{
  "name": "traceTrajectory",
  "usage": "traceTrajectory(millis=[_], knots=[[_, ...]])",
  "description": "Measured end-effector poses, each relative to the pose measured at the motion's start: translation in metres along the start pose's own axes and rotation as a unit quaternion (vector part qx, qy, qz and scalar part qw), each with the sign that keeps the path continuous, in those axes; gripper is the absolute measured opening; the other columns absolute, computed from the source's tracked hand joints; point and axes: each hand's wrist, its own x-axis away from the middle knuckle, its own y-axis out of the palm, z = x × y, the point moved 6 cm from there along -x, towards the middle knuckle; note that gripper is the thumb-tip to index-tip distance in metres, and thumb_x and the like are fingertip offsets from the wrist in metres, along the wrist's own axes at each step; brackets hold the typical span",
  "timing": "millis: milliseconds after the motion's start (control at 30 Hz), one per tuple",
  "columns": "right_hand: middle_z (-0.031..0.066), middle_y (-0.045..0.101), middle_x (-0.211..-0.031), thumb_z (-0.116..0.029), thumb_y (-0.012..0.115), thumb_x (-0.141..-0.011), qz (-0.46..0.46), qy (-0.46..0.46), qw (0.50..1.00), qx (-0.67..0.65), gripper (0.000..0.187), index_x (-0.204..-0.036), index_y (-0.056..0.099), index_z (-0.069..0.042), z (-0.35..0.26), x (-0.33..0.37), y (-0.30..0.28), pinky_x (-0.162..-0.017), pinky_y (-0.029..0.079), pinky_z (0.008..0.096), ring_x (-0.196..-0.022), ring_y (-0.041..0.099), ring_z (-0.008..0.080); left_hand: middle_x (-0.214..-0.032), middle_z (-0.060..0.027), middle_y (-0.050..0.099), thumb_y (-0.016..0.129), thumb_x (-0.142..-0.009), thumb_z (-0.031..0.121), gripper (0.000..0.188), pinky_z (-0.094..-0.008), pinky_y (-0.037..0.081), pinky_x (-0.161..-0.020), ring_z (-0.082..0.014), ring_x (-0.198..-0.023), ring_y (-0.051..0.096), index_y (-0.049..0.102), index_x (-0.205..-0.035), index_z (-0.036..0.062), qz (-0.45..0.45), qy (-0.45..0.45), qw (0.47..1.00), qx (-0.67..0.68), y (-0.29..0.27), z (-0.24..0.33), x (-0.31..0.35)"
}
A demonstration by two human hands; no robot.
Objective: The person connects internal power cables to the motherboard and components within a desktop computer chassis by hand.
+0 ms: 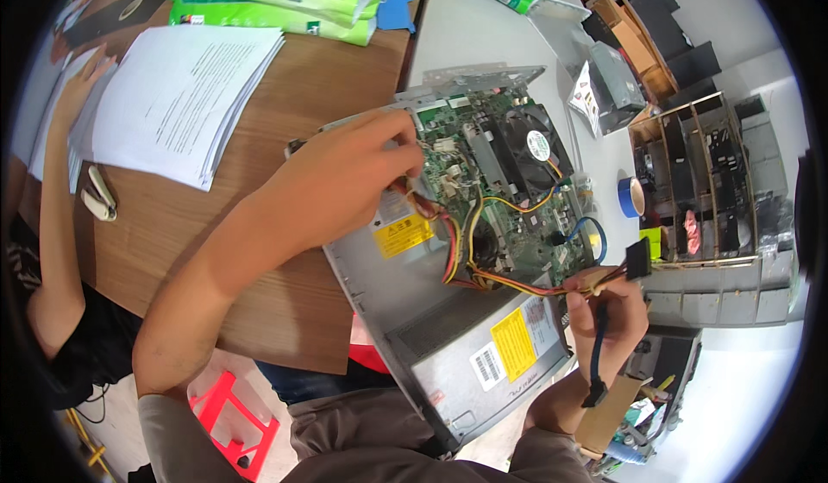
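A desktop computer case (349, 263) lies opened before me, its green circuit board (435, 119) and round black fan (522, 129) exposed. My left hand (366, 168) reaches over the case's left side, fingers closed around a bundle of coloured wires near the board. From there the red, yellow and black power cable (509, 283) crosses the case to my right hand (608, 310), which pinches it at the right edge. A black plug (638, 259) sticks out past those fingers. A dark flat cable (597, 354) also hangs by that hand.
Paper stacks (181, 95), a stapler (99, 194) and green packages (276, 4) lie on the wooden table. Another person's arm (59, 164) rests at far left. Blue tape (631, 197) and a partitioned shelf (716, 181) are on the right. A red stool (211, 414) stands below.
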Motion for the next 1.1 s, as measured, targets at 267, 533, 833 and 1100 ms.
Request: traceTrajectory(millis=[267, 533, 833, 1100], knots=[[0.0163, 0.073, -0.099, -0.006, 0.079, -0.083, -0.145, -0.008, 0.988, 0.053, 0.029, -0.110, 0.071, 0.000, -0.013, -0.025, 0.023, -0.071, 0.056, 0.0381, -0.079, 0.070, 0.0312, -0.116, -0.0085, 0.060, 0.068, -0.078, -0.002, 0.036, -0.0407, 0.048, -0.092, -0.0297, -0.109, 0.059, 0.069, -0.114, 0.0047, -0.053, 0.056, 0.997, 0.024, 0.021, 0.047, -0.037], [0.0165, 0.076, -0.089, -0.032, 0.083, -0.082, -0.107, -0.058, 0.992, 0.026, 0.032, -0.092, 0.074, -0.003, -0.001, -0.015, 0.030, -0.060, 0.052, 0.0334, -0.070, 0.070, 0.0262, -0.113, -0.0070, 0.061, 0.078, -0.077, 0.016, 0.052, -0.0414, 0.039, -0.100, -0.0278, -0.120, 0.051, 0.065, -0.126, 0.0046, -0.309, -0.006, 0.948, -0.076, 0.018, 0.068, -0.050], [0.0163, 0.076, -0.087, -0.029, 0.082, -0.082, -0.105, -0.058, 0.992, 0.035, 0.026, -0.084, 0.075, -0.004, 0.004, -0.015, 0.030, -0.055, 0.050, 0.0315, -0.063, 0.067, 0.0237, -0.108, -0.0133, 0.067, 0.074, -0.082, 0.010, 0.048, -0.0426, 0.041, -0.095, -0.0313, -0.111, 0.056, 0.061, -0.127, -0.0004, -0.355, -0.017, 0.932, -0.067, 0.034, 0.058, -0.064], [0.0180, 0.075, -0.092, 0.000, 0.068, -0.084, -0.180, 0.069, 0.981, -0.020, 0.016, -0.098, 0.075, 0.003, 0.012, -0.030, 0.029, -0.064, 0.054, 0.0336, -0.072, 0.071, 0.0286, -0.103, -0.0062, 0.068, 0.068, -0.075, 0.008, 0.036, -0.0401, 0.051, -0.081, -0.0320, -0.104, 0.062, 0.064, -0.111, 0.0042, -0.310, 0.017, 0.948, -0.070, 0.035, 0.061, -0.059]])
